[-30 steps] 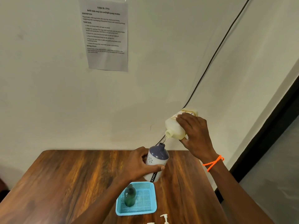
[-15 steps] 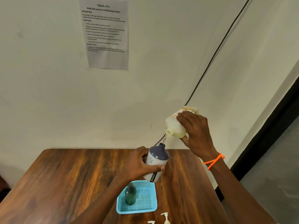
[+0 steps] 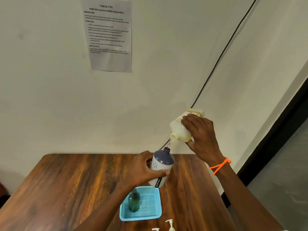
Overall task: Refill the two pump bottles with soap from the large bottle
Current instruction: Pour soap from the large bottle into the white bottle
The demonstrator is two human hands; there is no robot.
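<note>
Head view: the right hand [image 3: 202,139] holds the large bottle [image 3: 181,129] tipped neck-down above the bench [image 3: 66,189], its grip wrapped round the body, while a thin stream of soap [image 3: 169,144] runs into the open neck of a white pump bottle with a dark top [image 3: 160,166]. The left hand [image 3: 141,170] holds that bottle in a closed grip, raised off the bench.

The first refill appears to be under way; how full the bottle is cannot be told. A green bottle [image 3: 134,201] stands uncapped in the blue basket [image 3: 150,215], and whether it has been filled cannot be told. Two white pump heads [image 3: 170,225] lie at the near edge, not yet fitted.

The white bottle's black strip reads "JOYO". The wall sheet [image 3: 110,34] is headed "TASK ID: 3791"; its smaller lines and the large bottle's label are too blurred to read reliably.
</note>
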